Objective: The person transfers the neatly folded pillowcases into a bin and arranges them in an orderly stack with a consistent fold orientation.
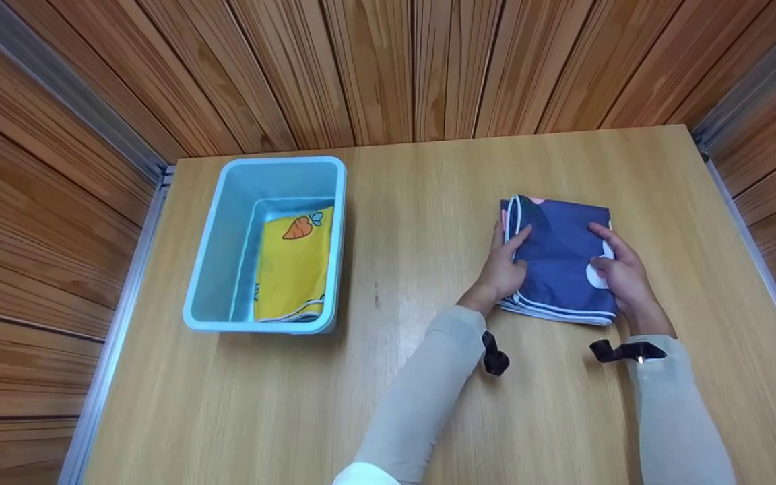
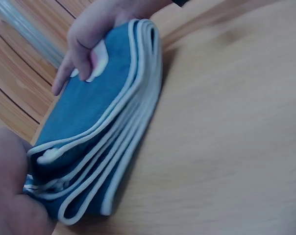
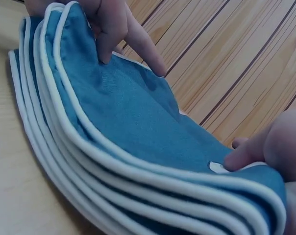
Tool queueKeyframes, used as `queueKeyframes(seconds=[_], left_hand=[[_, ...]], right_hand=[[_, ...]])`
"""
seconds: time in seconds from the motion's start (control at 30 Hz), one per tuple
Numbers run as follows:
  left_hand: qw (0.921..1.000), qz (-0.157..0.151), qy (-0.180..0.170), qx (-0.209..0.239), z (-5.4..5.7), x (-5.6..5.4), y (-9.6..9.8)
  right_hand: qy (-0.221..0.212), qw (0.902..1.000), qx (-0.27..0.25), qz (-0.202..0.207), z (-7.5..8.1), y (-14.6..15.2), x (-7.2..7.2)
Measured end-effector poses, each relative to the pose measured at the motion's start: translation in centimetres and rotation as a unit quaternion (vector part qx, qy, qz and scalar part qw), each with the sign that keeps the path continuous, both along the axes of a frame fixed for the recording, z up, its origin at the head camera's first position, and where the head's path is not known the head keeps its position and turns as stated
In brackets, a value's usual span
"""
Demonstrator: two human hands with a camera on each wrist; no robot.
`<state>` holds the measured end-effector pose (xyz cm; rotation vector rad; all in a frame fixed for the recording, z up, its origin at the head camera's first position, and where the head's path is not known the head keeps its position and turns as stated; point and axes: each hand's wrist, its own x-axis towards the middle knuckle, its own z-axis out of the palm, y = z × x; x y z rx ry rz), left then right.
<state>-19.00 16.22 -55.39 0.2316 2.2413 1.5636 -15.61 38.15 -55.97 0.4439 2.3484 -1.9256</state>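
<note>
A navy blue cloth (image 1: 556, 256) with white piped edges and pale printed patches lies on the right of the table, folded into a thick rectangle. My left hand (image 1: 504, 269) grips its left side, thumb and a finger on top. On the opposite side my right hand (image 1: 622, 275) holds it, with the thumb over a white patch. Several stacked layers of the folded cloth (image 2: 89, 107) show along its near edge in the left wrist view. From the right wrist, the cloth (image 3: 138, 112) sags in the middle between the raised sides. Fingers beneath it are hidden.
A light blue plastic bin (image 1: 203, 269) stands at the left of the wooden table (image 1: 401, 377). Inside it lies a folded yellow cloth (image 1: 294, 269) with a carrot print. Wood-panelled walls (image 1: 388, 67) close off the back and both sides.
</note>
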Motion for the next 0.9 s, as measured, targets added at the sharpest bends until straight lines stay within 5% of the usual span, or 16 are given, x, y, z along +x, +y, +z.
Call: queueKeyframes(seconds=[0.23, 0.43, 0.9], left_hand=[[0.9915, -0.061, 0.069, -0.091, -0.5, 0.0, 0.0], [0.9862, -0.097, 0.082, -0.106, -0.5, -0.3, -0.3], [0.9950, -0.081, 0.008, -0.057, -1.1, -0.7, -0.4]], right_hand=[[0.017, 0.9990, 0.014, 0.039, -0.6, 0.2, 0.0], [0.035, 0.9973, 0.034, 0.055, -0.9, 0.3, 0.2], [0.014, 0.9980, 0.009, 0.061, -1.2, 0.6, 0.3]])
